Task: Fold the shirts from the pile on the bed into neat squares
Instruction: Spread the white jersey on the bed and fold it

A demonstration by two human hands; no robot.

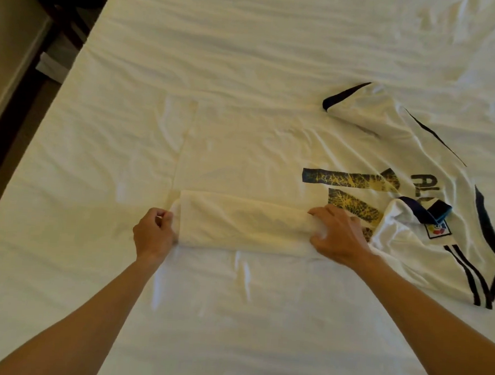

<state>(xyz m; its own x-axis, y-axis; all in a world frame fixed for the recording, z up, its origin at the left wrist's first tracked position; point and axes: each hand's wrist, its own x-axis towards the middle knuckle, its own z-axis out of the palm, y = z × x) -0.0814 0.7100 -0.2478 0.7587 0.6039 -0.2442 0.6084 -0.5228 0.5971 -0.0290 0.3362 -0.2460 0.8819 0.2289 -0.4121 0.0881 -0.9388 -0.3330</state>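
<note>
A white shirt (271, 159) with dark trim, a cracked dark-and-yellow number and dark letters lies spread across the bed, back side up. Its near side edge is turned over into a long folded band (244, 222). My left hand (154, 233) pinches the band's left end at the hem. My right hand (337, 235) grips the band's right end, next to the near sleeve (428, 242), which carries a coloured badge and dark stripes and lies folded over the shirt. The far sleeve (358, 103) points away at the upper right.
The bed (231, 331) is covered by a wrinkled white sheet that fills most of the view. Its left edge runs diagonally at the upper left, with dark furniture (63, 8) and a floor strip (11, 138) beyond it.
</note>
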